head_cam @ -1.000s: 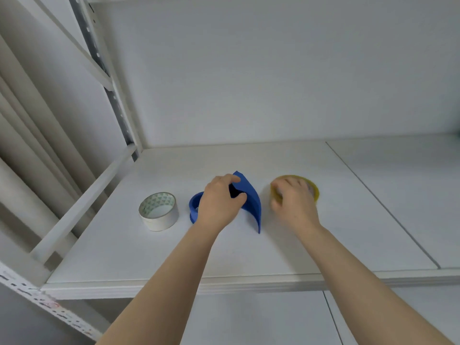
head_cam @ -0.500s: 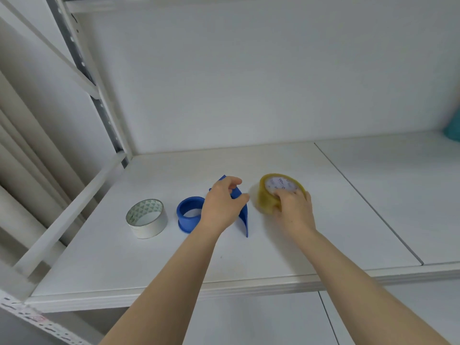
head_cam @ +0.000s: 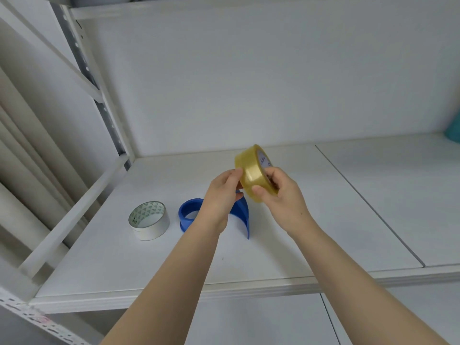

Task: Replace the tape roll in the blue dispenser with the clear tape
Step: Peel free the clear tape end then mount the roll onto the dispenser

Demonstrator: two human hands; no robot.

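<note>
The clear, yellowish tape roll (head_cam: 251, 168) is lifted above the white shelf, tilted on edge. My right hand (head_cam: 281, 195) grips it from the right, thumb on its outer band. My left hand (head_cam: 221, 197) touches the roll's left side with its fingertips. Below my hands the blue dispenser (head_cam: 190, 212) lies on the shelf, its round ring empty and its curved blade end (head_cam: 245, 215) pointing toward me; my left hand hides its middle.
A white tape roll (head_cam: 149, 220) with a green-patterned core lies left of the dispenser. The shelf (head_cam: 323, 220) has a front edge near me, a back wall, and a slanted metal brace (head_cam: 74, 212) on the left. Something teal (head_cam: 454, 128) shows at the far right.
My right hand has lifted the clear roll off the shelf and tipped it on edge. My left hand has left the dispenser and come up to the roll.
</note>
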